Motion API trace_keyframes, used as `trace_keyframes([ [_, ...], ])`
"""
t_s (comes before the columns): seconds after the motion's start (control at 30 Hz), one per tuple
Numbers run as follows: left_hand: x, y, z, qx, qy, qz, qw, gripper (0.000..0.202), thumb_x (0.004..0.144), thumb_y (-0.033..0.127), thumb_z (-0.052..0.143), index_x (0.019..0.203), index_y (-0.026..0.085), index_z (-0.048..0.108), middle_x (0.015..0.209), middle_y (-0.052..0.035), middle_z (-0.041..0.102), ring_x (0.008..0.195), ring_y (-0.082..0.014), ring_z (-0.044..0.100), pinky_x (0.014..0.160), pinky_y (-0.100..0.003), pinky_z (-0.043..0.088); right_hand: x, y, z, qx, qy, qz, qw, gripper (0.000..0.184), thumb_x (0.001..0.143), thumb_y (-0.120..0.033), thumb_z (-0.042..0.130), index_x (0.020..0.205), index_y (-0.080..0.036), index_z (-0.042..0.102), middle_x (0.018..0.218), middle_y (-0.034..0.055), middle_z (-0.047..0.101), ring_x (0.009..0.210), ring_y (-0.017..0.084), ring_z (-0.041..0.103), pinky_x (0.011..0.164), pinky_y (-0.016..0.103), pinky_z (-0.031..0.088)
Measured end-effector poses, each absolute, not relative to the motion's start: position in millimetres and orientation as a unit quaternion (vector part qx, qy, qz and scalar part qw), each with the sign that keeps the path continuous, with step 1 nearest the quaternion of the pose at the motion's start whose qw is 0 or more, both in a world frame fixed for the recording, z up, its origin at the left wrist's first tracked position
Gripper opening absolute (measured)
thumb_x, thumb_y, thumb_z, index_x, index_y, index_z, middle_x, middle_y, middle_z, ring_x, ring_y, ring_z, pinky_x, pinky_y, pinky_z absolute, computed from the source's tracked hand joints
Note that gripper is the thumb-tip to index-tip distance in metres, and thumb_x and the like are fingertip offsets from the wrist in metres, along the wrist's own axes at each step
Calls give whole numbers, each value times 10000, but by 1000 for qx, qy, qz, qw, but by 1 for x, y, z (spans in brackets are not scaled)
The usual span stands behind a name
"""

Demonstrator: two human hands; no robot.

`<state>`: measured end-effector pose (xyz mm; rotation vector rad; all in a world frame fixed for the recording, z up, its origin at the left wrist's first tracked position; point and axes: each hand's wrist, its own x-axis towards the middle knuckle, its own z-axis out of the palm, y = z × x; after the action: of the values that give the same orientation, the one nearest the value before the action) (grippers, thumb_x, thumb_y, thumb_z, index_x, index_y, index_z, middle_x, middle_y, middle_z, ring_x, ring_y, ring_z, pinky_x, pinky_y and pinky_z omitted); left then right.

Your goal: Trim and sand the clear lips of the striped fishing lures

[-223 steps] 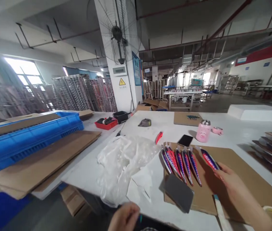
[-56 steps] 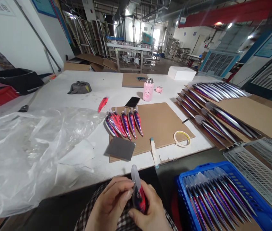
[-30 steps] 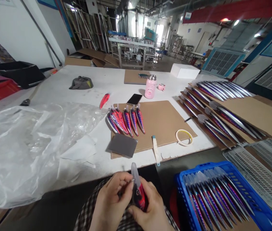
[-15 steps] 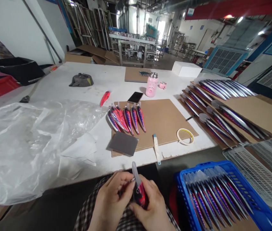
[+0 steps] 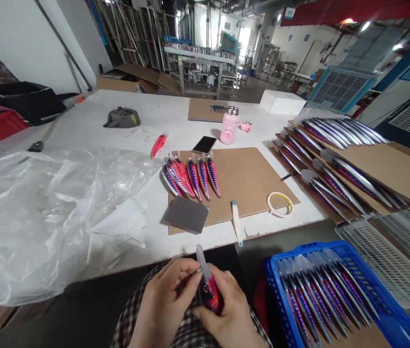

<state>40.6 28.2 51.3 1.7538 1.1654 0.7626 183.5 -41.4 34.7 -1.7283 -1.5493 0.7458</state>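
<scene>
Both my hands meet over my lap below the table edge. My right hand [image 5: 228, 314] is wrapped round a red and purple fishing lure [image 5: 208, 293], whose clear lip points up. My left hand [image 5: 165, 304] pinches at the lure's head with its fingertips. On the brown cardboard sheet [image 5: 248, 179] ahead lie several finished lures [image 5: 192, 173] in a row, with a grey sanding pad [image 5: 186, 214] at its near edge.
A blue crate [image 5: 339, 295] of lures stands at my lower right. Cardboard sheets with long lures [image 5: 335, 159] fill the right side, beside a white grid tray [image 5: 393, 251]. Clear plastic sheeting [image 5: 45, 203] covers the left. A tape ring [image 5: 279, 204], phone [image 5: 204, 144] and pink bottle [image 5: 227, 124] sit nearby.
Seconds ago my right hand was setting lures on the cardboard. Since then both hands hold one lure in my lap; in the last second they hardly move.
</scene>
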Motion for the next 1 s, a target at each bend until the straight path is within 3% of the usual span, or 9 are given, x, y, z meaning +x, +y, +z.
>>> trace_keyframes([
  [0.27,40,37,58,694,448,323,463,66,776,236,618,821,255,662,760,41,713,676,-124,680,634,-163,513,184,-38,47,-662,-568,351,340,715,540,-54,720,1227,-191,575,1060,73,690,936,279,619,840,399,497],
  [0.47,35,39,62,699,453,288,473,63,773,257,605,771,242,666,698,32,691,618,-133,645,582,-180,495,186,-39,47,-646,-589,348,340,696,584,-103,708,1247,-239,549,1134,46,685,986,269,626,942,423,438],
  [0.73,34,38,48,694,427,323,481,18,791,233,605,784,239,620,690,36,638,614,-129,613,585,-197,495,189,-37,54,-632,-608,355,325,699,603,-114,705,1265,-255,529,1161,34,673,1005,263,616,938,396,432],
  [0.83,36,38,48,719,396,362,443,72,795,184,596,818,244,629,775,22,639,694,-135,630,640,-205,506,188,-37,53,-646,-597,355,317,671,586,-92,698,1224,-245,561,1085,23,692,928,256,611,845,368,476],
  [1.0,38,36,59,771,401,370,329,94,797,186,602,786,263,653,739,40,634,684,-116,627,636,-174,490,188,-35,50,-651,-596,350,314,691,583,-107,711,1241,-237,546,1161,41,669,997,278,597,920,406,440],
])
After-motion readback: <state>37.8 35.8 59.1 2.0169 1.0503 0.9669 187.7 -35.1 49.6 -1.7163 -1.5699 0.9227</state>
